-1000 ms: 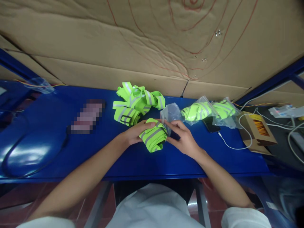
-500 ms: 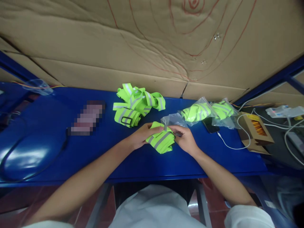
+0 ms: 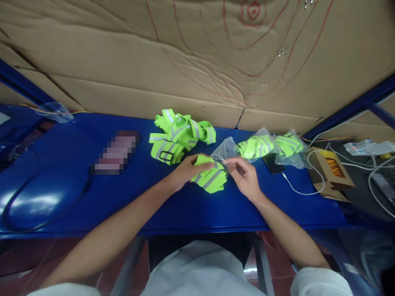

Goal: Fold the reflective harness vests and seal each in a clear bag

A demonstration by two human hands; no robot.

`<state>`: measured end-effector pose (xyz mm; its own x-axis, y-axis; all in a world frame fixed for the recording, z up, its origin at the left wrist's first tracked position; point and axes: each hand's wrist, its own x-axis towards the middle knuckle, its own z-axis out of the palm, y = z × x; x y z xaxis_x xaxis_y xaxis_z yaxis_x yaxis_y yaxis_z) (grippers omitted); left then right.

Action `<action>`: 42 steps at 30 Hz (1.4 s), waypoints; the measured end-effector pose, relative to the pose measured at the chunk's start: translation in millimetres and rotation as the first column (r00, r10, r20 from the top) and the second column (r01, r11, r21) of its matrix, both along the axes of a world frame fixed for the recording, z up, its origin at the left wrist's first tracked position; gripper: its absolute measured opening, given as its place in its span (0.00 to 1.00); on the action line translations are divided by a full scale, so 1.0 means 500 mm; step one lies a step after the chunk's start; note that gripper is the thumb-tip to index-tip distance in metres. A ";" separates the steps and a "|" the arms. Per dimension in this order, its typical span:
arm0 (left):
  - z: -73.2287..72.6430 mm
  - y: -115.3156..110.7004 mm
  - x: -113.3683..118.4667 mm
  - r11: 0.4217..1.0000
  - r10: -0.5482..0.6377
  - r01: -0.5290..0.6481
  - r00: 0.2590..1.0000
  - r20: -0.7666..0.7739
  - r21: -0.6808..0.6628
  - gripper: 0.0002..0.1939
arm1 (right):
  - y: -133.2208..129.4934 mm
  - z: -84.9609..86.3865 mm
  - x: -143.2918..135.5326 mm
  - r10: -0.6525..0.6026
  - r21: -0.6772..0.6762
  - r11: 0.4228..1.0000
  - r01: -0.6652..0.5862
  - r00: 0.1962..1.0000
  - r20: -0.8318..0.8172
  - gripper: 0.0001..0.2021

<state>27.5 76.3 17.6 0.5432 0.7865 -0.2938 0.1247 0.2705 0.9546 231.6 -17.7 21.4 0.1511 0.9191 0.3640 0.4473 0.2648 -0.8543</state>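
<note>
My left hand (image 3: 187,172) is closed round a folded bundle of yellow-green reflective strap (image 3: 210,179), its thumb across the top. Beside the bundle's right end, my right hand (image 3: 245,176) pinches the edge of a clear plastic bag (image 3: 226,149). The bag lies just behind the bundle and partly behind my fingers. Behind my left hand sits a loose pile of the same strap (image 3: 182,129), with a rolled part and a black buckle (image 3: 166,156) at its front.
Two bagged straps (image 3: 256,144) lie at the right back, near a dark phone (image 3: 274,163) with a white cable. Farther right is an open cardboard box (image 3: 331,170). A pixelated object (image 3: 117,152) and a clear cup (image 3: 57,112) are on the left.
My right hand has moved slightly right, off the bundle, and pinches the bag, whose film now stands higher. The bundle stays in my left hand. The view has shifted a little.
</note>
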 end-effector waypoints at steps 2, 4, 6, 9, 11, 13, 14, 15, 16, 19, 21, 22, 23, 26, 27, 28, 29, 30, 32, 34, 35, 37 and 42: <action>-0.001 -0.003 0.004 0.995 0.092 -0.092 0.996 -0.009 0.050 0.24 | -0.001 0.001 -0.001 -0.043 0.057 0.998 0.040 0.998 0.051 0.10; -0.001 -0.006 0.009 0.971 0.213 -0.212 0.977 0.003 0.115 0.24 | -0.002 0.003 -0.004 -0.030 0.095 0.995 0.019 0.992 0.120 0.09; -0.004 -0.009 0.012 0.948 0.296 -0.298 0.955 0.030 0.109 0.25 | -0.002 0.004 -0.008 0.009 0.104 0.994 -0.030 0.982 0.190 0.10; -0.011 -0.011 0.016 0.940 0.338 -0.340 0.939 0.059 0.017 0.28 | 0.000 0.000 -0.010 0.044 0.094 0.993 -0.073 0.960 0.276 0.11; -0.018 -0.010 0.018 0.931 0.361 -0.364 0.928 0.091 0.011 0.28 | 0.003 -0.007 -0.008 0.051 0.087 0.993 -0.084 0.941 0.334 0.11; -0.023 -0.010 0.018 0.922 0.376 -0.385 0.917 0.132 0.047 0.26 | 0.006 -0.016 -0.004 0.058 0.071 0.993 -0.091 0.926 0.373 0.10; -0.023 -0.010 0.018 0.917 0.374 -0.388 0.916 0.144 0.088 0.25 | 0.007 -0.020 -0.002 0.061 0.061 0.994 -0.091 0.921 0.384 0.10; -0.022 -0.009 0.016 0.910 0.365 -0.386 0.919 0.148 0.150 0.24 | 0.008 -0.023 -0.001 0.060 0.056 0.995 -0.088 0.919 0.389 0.09; -0.020 -0.008 0.014 0.900 0.351 -0.376 0.925 0.144 0.221 0.22 | 0.008 -0.026 0.000 0.053 0.056 0.995 -0.081 0.919 0.390 0.08; -0.008 -0.001 0.007 0.904 0.310 -0.325 0.946 0.099 0.277 0.22 | 0.007 -0.030 0.000 -0.003 0.100 0.994 -0.037 0.928 0.373 0.06; 0.000 0.005 0.004 0.943 0.308 -0.318 0.946 0.105 0.098 0.24 | 0.005 -0.031 -0.002 -0.049 0.138 0.990 -0.001 0.932 0.360 0.06; 0.003 0.008 0.003 0.949 0.313 -0.315 0.942 0.122 -0.006 0.25 | 0.004 -0.031 -0.004 -0.064 0.149 0.989 0.011 0.932 0.357 0.06; 0.005 0.010 0.002 0.948 0.314 -0.303 0.939 0.142 -0.093 0.26 | 0.003 -0.031 -0.005 -0.074 0.155 0.988 0.020 0.933 0.353 0.06; 0.005 0.011 0.001 0.946 0.266 -0.222 0.948 0.172 -0.238 0.27 | 0.001 -0.026 -0.010 -0.080 0.137 0.990 0.041 0.952 0.294 0.05; 0.004 0.009 0.001 0.946 0.241 -0.190 0.954 0.178 -0.261 0.27 | 0.001 -0.024 -0.011 -0.087 0.130 0.990 0.054 0.960 0.266 0.05; 0.003 0.007 0.001 0.950 0.215 -0.160 0.958 0.191 -0.268 0.28 | 0.001 -0.021 -0.012 -0.102 0.129 0.989 0.072 0.964 0.245 0.04; 0.001 0.003 0.002 0.957 0.195 -0.138 0.958 0.212 -0.256 0.28 | 0.001 -0.019 -0.012 -0.123 0.135 0.987 0.092 0.964 0.236 0.04; 0.000 -0.001 0.004 0.965 0.184 -0.131 0.955 0.231 -0.227 0.28 | 0.001 -0.017 -0.012 -0.148 0.146 0.983 0.115 0.959 0.240 0.04; -0.003 -0.010 0.009 0.976 0.203 -0.176 0.949 0.241 -0.128 0.27 | 0.001 -0.016 -0.012 -0.196 0.177 0.972 0.152 0.943 0.268 0.04; -0.005 -0.019 0.015 0.964 0.259 -0.265 0.941 0.217 -0.003 0.25 | 0.001 -0.019 -0.012 -0.227 0.209 0.963 0.168 0.925 0.304 0.03; -0.006 -0.022 0.019 0.952 0.288 -0.304 0.934 0.210 0.047 0.24 | 0.000 -0.022 -0.012 -0.239 0.225 0.959 0.171 0.916 0.322 0.03; -0.007 -0.026 0.024 0.935 0.323 -0.346 0.920 0.221 0.074 0.24 | -0.002 -0.028 -0.013 -0.251 0.267 0.951 0.157 0.896 0.365 0.03; 0.000 -0.025 0.026 0.943 0.331 -0.314 0.913 0.238 -0.107 0.27 | -0.003 -0.041 -0.022 -0.137 0.301 0.953 -0.023 0.855 0.500 0.05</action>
